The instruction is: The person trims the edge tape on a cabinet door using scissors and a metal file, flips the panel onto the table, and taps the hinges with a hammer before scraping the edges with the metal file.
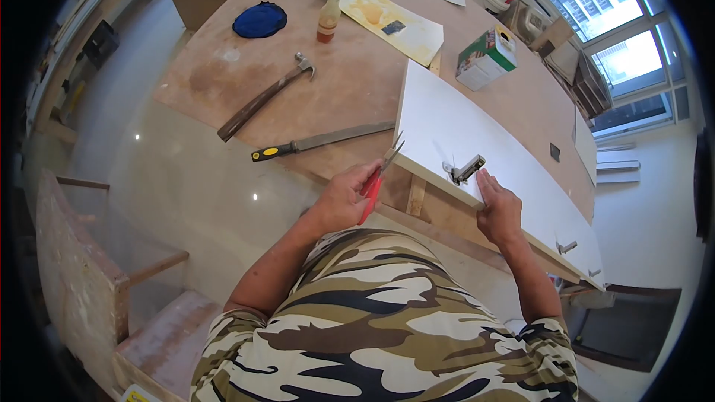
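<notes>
My left hand is closed around the red handles of a pair of scissors. Their blades are parted and point up at the left end of a long white board. My right hand lies at the near edge of this board, fingers on its top and the rest below the edge. Just left of those fingers a metal cabinet hinge stands up from the white surface. Farther right along the board sits another hinge. A file with a black and yellow handle lies beside the board, its tip reaching the board's edge.
On the brown worktable lie a claw hammer and a dark blue round item. A bottle, a stained yellow-white board and a green-white can are behind. A wooden frame stands at lower left.
</notes>
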Demonstrator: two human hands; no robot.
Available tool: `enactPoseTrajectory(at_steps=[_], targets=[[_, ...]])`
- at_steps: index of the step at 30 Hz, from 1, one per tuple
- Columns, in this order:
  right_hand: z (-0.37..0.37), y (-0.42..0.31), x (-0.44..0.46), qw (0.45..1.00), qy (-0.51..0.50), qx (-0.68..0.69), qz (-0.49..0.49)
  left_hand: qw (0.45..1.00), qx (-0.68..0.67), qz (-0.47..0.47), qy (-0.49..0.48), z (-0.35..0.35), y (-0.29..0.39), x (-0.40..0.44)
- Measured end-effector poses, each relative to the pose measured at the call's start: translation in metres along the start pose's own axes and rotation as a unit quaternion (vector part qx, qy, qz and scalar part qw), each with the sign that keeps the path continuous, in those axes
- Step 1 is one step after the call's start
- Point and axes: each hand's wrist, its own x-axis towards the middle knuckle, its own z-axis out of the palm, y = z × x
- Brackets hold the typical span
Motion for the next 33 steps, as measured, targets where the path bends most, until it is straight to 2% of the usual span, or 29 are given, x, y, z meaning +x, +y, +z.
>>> enactPoseTrajectory(at_steps=[3,9,15,30,33], targets=[[0.000,-0.002,0.000,1.000,0.003,-0.003,-0.007,0.996,0.092,0.019,-0.001,-0.002,-0.001,0.000],[0.002,-0.003,-0.002,1.000,0.003,-0.001,-0.012,0.989,0.140,0.040,0.009,-0.002,0.007,-0.004],[0.002,-0.007,-0.003,1.000,-0.004,0.000,-0.008,0.995,0.096,0.024,0.023,0.000,-0.003,-0.008],[0.013,-0.009,-0.007,1.000,-0.013,-0.002,-0.012,0.990,0.129,0.024,0.042,-0.001,-0.015,-0.019],[0.012,-0.012,-0.008,1.000,-0.015,-0.002,-0.010,0.997,0.044,-0.023,0.063,0.000,-0.019,-0.025]])
